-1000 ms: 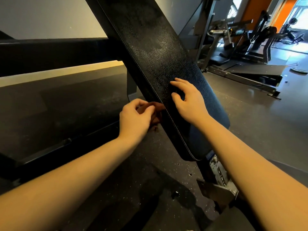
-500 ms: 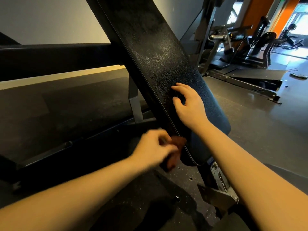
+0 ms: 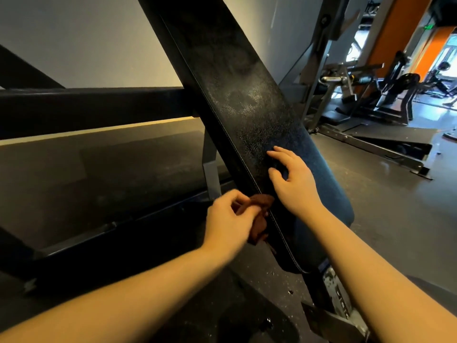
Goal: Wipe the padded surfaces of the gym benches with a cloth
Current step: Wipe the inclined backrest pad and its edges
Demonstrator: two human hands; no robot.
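Slanting from upper left to lower right in the head view, the bench pad (image 3: pixel 247 102) is touched by the spread fingers of the right hand (image 3: pixel 294 184) — the brown cloth (image 3: pixel 261 204) is gripped, bunched, by the left hand (image 3: pixel 230 219) at its left edge.

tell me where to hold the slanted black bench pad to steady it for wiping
Press on the broad flat face of the slanted black padded bench backrest near its lower end, coming from the right, as the right hand does. The left edge is taken: the left hand holds the crumpled brown cloth against it.
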